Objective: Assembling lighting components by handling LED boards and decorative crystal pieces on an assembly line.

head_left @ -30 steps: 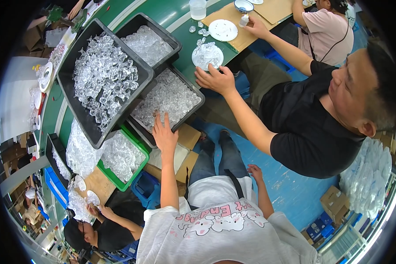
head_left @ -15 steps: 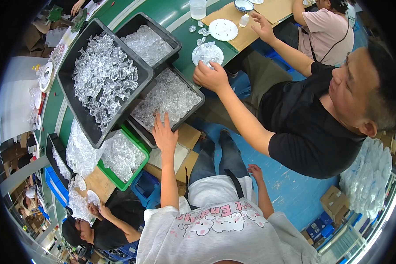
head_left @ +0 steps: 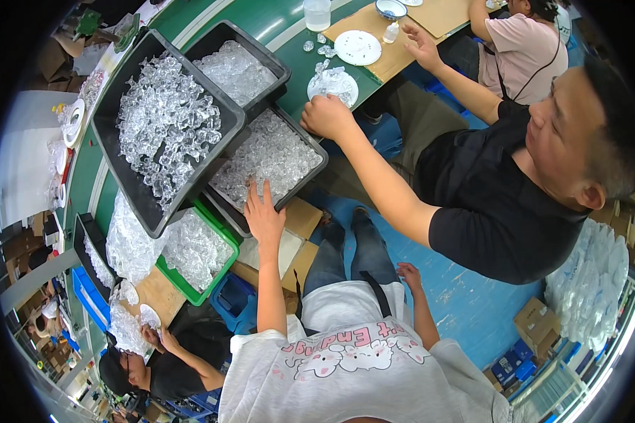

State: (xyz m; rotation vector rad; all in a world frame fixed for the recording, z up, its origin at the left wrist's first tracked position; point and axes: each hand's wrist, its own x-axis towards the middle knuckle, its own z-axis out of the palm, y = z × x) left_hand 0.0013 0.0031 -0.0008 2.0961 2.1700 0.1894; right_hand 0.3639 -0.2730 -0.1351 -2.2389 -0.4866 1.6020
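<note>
My left hand (head_left: pixel 264 213) lies flat with fingers spread on the near rim of a black tray (head_left: pixel 316 144) filled with small clear plastic pieces (head_left: pixel 268 155). It holds nothing. My right hand (head_left: pixel 409 273) hangs loosely open beside my right leg in blue jeans (head_left: pixel 346 247), also with nothing in it. A person in a black shirt (head_left: pixel 501 204) on my right reaches across. That person's fist (head_left: pixel 327 115) rests at the tray's far corner, next to a white plate (head_left: pixel 333 86) of clear pieces.
Two more black trays (head_left: pixel 164 127) (head_left: pixel 238 67) of clear pieces overlap above. A green bin (head_left: pixel 197 248) with bagged pieces sits at left, cardboard boxes (head_left: pixel 300 236) below the tray. Other people work at top right (head_left: pixel 522 42) and bottom left (head_left: pixel 155 366). The floor (head_left: pixel 466 303) is blue.
The black-shirted person's hand has slid a little left off the white plate toward the tray corner and curled into a fist. My hands have stayed put.
</note>
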